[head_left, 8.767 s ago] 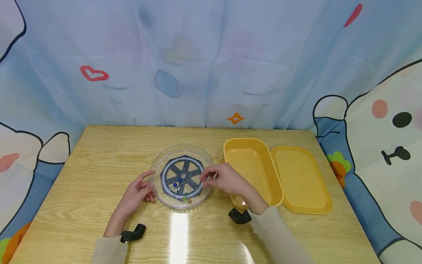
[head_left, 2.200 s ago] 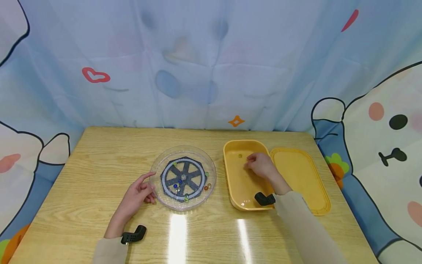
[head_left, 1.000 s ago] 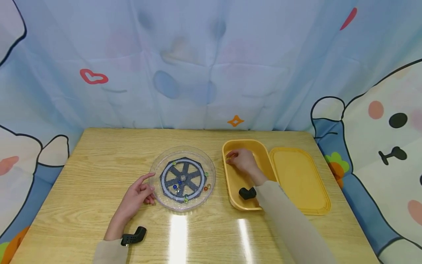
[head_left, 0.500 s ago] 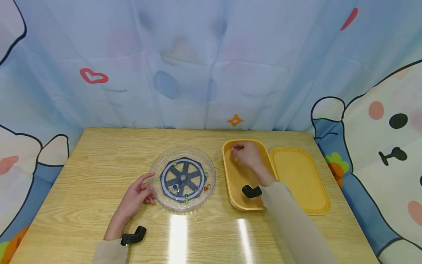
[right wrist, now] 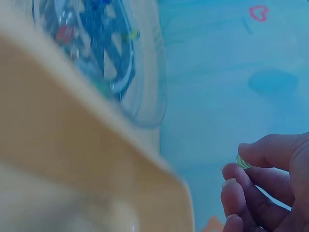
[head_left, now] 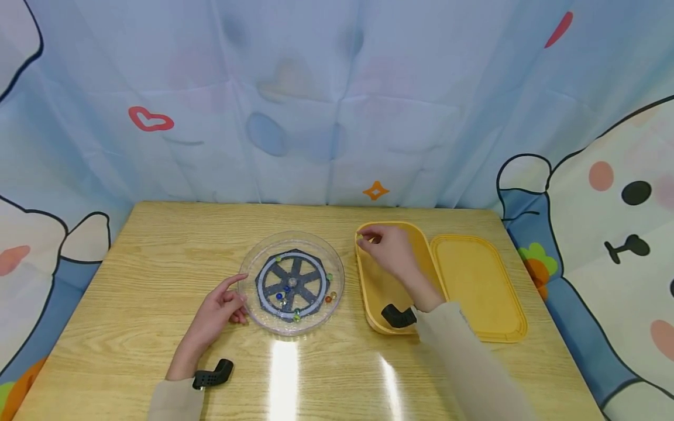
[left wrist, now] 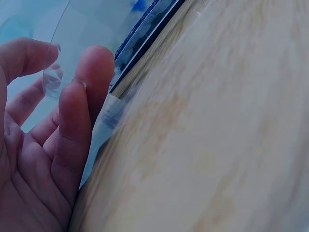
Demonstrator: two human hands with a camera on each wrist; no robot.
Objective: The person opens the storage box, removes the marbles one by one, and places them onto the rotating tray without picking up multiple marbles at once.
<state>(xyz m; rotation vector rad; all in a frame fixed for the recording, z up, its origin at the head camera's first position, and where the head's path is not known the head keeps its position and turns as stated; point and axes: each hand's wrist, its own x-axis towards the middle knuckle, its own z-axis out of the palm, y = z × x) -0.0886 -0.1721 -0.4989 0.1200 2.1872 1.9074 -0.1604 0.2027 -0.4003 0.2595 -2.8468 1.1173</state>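
Observation:
My right hand (head_left: 392,251) pinches a clear glass marble (right wrist: 243,162) with a yellow-green swirl between thumb and fingertips, over the left wall of a yellow plastic box (head_left: 376,292). My left hand (head_left: 215,313) rests at the left side of a round clear dish (head_left: 247,254), index finger stretched out to its rim and the other fingers loosely bent. Inside the dish lies a dark wheel-shaped piece (head_left: 296,266) with spokes and a pale ring. Several marbles lie about it, among them a blue marble (head_left: 279,296), an orange marble (head_left: 329,299) and a green marble (head_left: 297,316).
A flat yellow lid (head_left: 479,286) lies on the wooden table (head_left: 174,245) against the right side of the box. Behind the table's far edge hangs a printed blue curtain (head_left: 316,117). Each wrist wears a black camera mount (head_left: 213,374).
My right hand went from the dish to the box, picked up a marble and raised it to the box's left rim. More marbles now lie in the dish. My left hand stays put.

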